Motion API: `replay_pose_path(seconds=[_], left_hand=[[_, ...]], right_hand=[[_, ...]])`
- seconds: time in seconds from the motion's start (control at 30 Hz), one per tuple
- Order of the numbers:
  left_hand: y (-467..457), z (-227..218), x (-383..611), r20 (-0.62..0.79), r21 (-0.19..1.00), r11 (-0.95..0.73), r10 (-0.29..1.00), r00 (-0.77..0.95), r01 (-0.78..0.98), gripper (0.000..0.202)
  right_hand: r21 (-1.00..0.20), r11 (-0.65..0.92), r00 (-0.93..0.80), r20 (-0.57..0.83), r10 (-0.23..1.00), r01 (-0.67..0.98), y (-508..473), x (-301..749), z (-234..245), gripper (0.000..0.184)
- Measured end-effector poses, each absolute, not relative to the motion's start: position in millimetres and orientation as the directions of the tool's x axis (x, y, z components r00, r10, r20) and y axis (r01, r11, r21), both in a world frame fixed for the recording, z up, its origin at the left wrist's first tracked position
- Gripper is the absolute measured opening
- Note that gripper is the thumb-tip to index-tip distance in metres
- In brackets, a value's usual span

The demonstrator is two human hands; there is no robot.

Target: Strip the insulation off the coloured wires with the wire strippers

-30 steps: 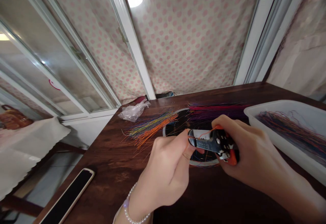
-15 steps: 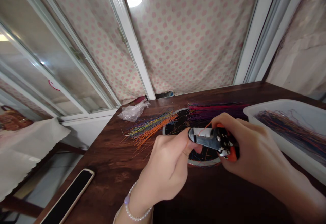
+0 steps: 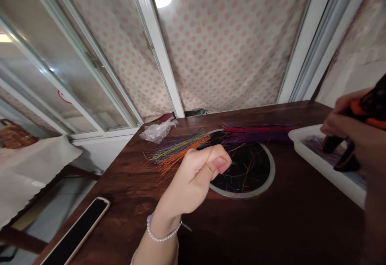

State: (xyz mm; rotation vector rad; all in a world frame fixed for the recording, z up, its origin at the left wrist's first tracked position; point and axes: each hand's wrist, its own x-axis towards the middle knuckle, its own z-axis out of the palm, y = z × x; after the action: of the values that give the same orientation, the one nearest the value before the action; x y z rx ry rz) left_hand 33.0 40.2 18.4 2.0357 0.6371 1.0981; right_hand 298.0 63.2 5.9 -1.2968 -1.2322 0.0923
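Stripper (image 3: 372, 104) clamped by fingers of right hand (image 3: 358, 136), above tray (image 3: 325, 164). Fingers of left hand (image 3: 196, 180) pinched together beside wire bundles (image 3: 177, 154), nothing visible held.

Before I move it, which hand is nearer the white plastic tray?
Right: the right hand, gripping orange-handled wire strippers, is above the white plastic tray. The left hand is far from it, beside the orange wires.

Orange-handled wire strippers (image 3: 372, 106), gripped in the right hand (image 3: 372, 148) above a white plastic tray (image 3: 325, 168) of coloured wires; left hand (image 3: 193, 180), fingers pinched closed, pearl bracelet (image 3: 163, 235) at wrist, beside a multicoloured wire bundle (image 3: 177, 154) and a round black mat (image 3: 249, 172) on a dark wooden table (image 3: 271, 224).
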Motion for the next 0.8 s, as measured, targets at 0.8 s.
replay_pose_path(seconds=[0.8], left_hand=[[36,14,36,0.622,0.731,-0.668,0.737,0.263,0.143,0.037]], right_hand=[[-0.216,0.448,-0.445,0.067,0.893,0.868,67,218,-33,0.020]])
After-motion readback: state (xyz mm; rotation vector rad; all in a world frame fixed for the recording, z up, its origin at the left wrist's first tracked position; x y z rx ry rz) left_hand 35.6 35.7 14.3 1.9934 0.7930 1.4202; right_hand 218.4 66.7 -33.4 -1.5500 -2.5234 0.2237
